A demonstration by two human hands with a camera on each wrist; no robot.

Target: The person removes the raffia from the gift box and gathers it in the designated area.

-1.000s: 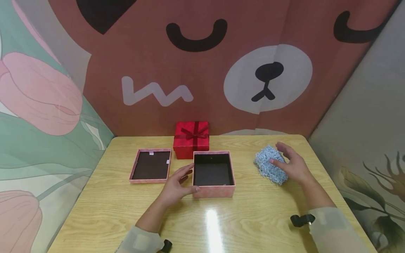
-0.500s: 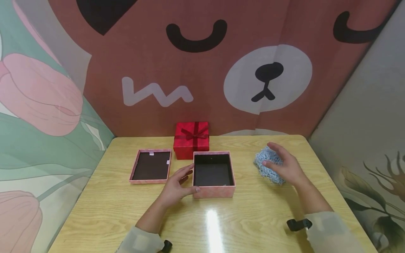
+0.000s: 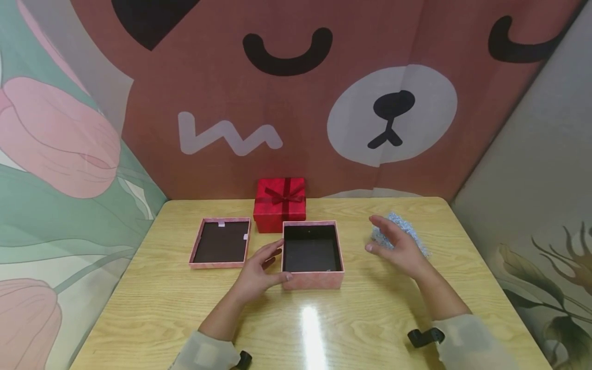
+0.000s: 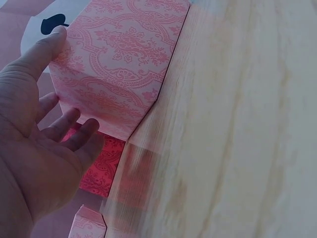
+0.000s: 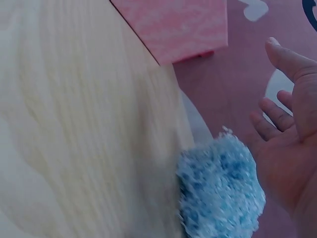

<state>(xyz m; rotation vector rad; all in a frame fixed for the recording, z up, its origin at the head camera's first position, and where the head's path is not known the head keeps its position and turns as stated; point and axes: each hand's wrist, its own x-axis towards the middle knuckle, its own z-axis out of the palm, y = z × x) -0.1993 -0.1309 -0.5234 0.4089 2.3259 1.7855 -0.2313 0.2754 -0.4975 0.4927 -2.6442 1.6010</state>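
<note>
In the head view, my left hand [image 3: 257,273] rests at the left side of an uncovered pink patterned box [image 3: 312,280]. Its thumb reaches the front left corner, its fingers spread along the side; the left wrist view shows the thumb [image 4: 43,51] on the box's upper edge [image 4: 124,54]. The inside of the box is black. My right hand [image 3: 401,252], fingers extended, holds nothing and partly covers a pale blue clump of shredded paper [image 3: 409,228] in the head view. The right wrist view has that clump [image 5: 220,188] lying on the table, apart from the palm.
A pink-rimmed lid [image 3: 221,244] lies upturned to the left, its dark inside showing. Behind the pink box stands a red gift box [image 3: 279,205] with a dark red bow. The wooden table [image 3: 361,329] meets a printed bear curtain [image 3: 208,174] at its back edge.
My right hand has moved leftward from over the blue shredded paper toward the pink box, with its fingers still apart. The paper stays in place, and my left hand has not moved.
</note>
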